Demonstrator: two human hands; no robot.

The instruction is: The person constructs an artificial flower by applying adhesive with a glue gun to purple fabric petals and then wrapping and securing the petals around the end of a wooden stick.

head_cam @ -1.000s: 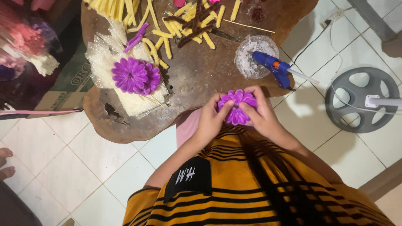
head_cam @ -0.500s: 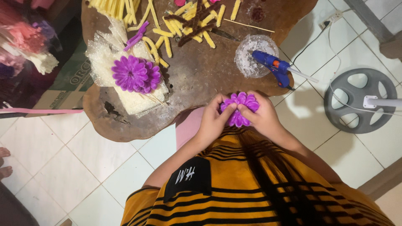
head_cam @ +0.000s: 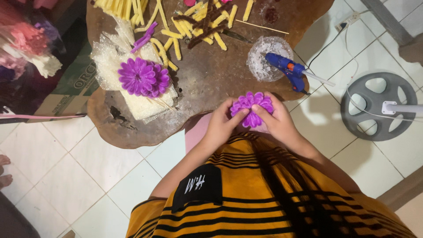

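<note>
1. Purple petals sit nearest: one small purple flower (head_cam: 252, 110) is pinched between both hands at the near edge of the wooden table (head_cam: 207, 79). The left hand (head_cam: 220, 128) has its fingers closed on the flower's left side, thumb pressing the lower petals; the right hand (head_cam: 277, 121) grips the right side, thumb on top.
2. To do this shaping well, I judge it best to keep the thumbs light, press one petal at a time, and turn the flower so the layers stay even.
3. Further out, one blue glue gun (head_cam: 288, 70) rests its nozzle on one clear round dish (head_cam: 264, 57), just beyond the right hand.
4. To the left lies one finished purple flower (head_cam: 143, 77), on a stack of pale mesh sheets (head_cam: 141, 103).
5. Farthest, yellow strips (head_cam: 176, 42) are scattered; too many overlap to count. One grey fan base (head_cam: 374, 105) stands on the tiled floor.
</note>
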